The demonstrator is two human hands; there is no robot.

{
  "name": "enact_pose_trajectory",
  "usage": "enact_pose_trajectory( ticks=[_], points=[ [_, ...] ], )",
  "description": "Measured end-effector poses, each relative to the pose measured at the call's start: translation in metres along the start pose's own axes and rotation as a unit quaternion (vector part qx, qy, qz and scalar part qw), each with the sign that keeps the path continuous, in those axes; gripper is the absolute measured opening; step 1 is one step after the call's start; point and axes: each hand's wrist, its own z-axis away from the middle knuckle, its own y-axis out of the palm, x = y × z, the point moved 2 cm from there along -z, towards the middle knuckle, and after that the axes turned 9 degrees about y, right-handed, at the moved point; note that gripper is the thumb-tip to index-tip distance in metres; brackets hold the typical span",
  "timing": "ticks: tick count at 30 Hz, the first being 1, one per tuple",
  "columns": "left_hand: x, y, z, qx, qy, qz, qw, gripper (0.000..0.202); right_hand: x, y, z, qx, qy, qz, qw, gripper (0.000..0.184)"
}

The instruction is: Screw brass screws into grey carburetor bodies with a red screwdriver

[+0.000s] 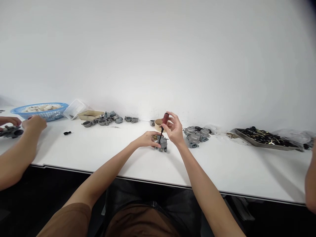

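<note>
In the middle of the white table, my left hand point(147, 139) steadies a grey metal carburetor point(163, 143) with its fingers closed on its left side. My right hand point(174, 127) grips a screwdriver point(165, 118) by its red handle, holding it nearly upright. The dark shaft slants down to the carburetor's top, close to my left fingertips; the tip's exact seat is too small to make out. Brass-coloured screws point(154, 137) lie just behind my left fingers. Beyond them stands a round tan container point(158, 124) with small parts inside, partly hidden by my right hand and the screwdriver.
Several assembled carburetors point(194, 135) sit right of my hand. Grey metal bowls point(103, 121) lie back left, near a yellowish tray point(90, 115) and blue basket point(46, 114). Right stands a metal tray point(266, 142) of black parts. A co-worker's hands point(34, 124) work at left; another person's arm point(311, 181) shows at right.
</note>
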Motion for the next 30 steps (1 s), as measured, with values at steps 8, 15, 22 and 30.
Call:
enact_pose_trajectory(
  ticks=[8,15,22,30],
  points=[
    [-0.0033,-0.0008,0.0009,0.002,0.014,-0.002,1.0,0.084,-0.0001,-0.0051,-0.0014,0.002,-0.001,-0.023,1.0,0.053],
    [-0.0044,-0.0018,0.0007,-0.001,0.007,-0.011,1.0,0.085,-0.0006,-0.0025,-0.0021,-0.033,0.012,0.008,0.999,0.057],
    [-0.0038,-0.0026,0.0015,0.005,0.006,-0.008,1.0,0.084,0.0032,-0.0031,-0.0009,0.025,0.009,-0.031,0.999,0.054],
    [-0.0023,-0.0028,0.0011,0.006,0.005,0.006,1.0,0.085,0.0034,-0.0056,-0.0022,0.001,0.002,-0.03,1.0,0.051]
  ],
)
